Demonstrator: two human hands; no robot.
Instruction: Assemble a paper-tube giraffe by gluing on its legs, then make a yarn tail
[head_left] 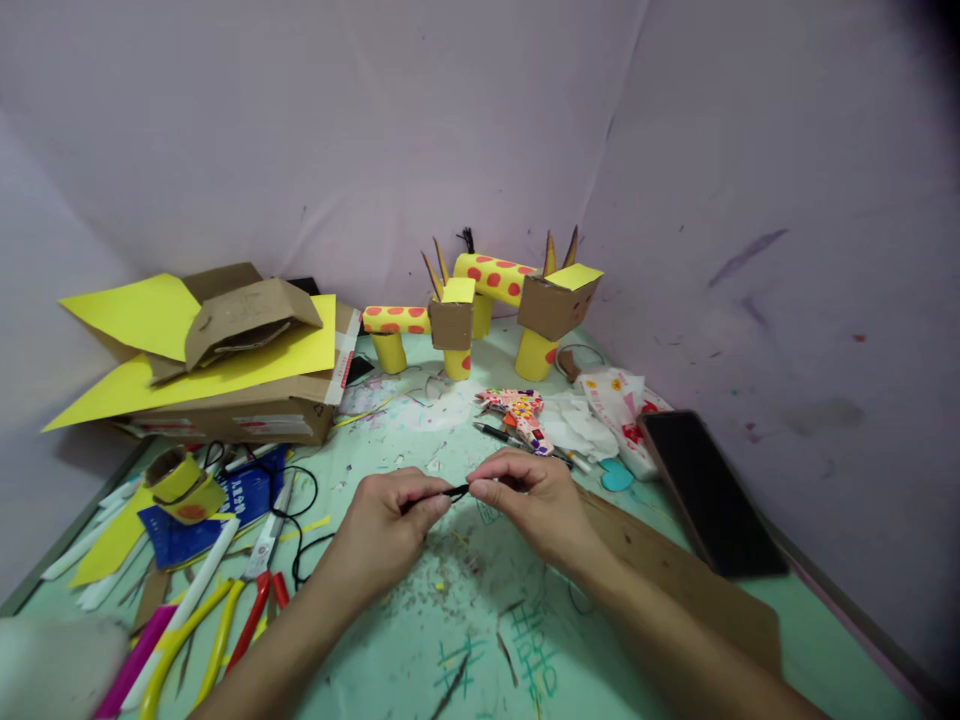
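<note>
Over the middle of the green tabletop, my left hand (pixel 397 515) pinches a short piece of black cord (pixel 456 492) between thumb and fingers. From the other side my right hand (pixel 529 495) grips the same cord, the fingertips of both hands almost meeting. More black cord (pixel 311 490) lies loosely looped on the table to the left. Behind the hands stand two animal figures of yellow tubes with orange spots, a smaller one (pixel 452 325) and a larger one (pixel 555 303). Each has a cardboard box head and pointed horns. The larger one carries a black tuft (pixel 466 240) at its rear.
On the left are a cardboard box (pixel 247 410) under yellow sheets (pixel 300 345), a yellow tube (pixel 180 485), scissors (pixel 266 550) and yellow-handled pliers or cutters (pixel 180 640). A patterned glue gun (pixel 525 410), a pen (pixel 495 434), a phone (pixel 712 490) and cardboard (pixel 690 590) lie right.
</note>
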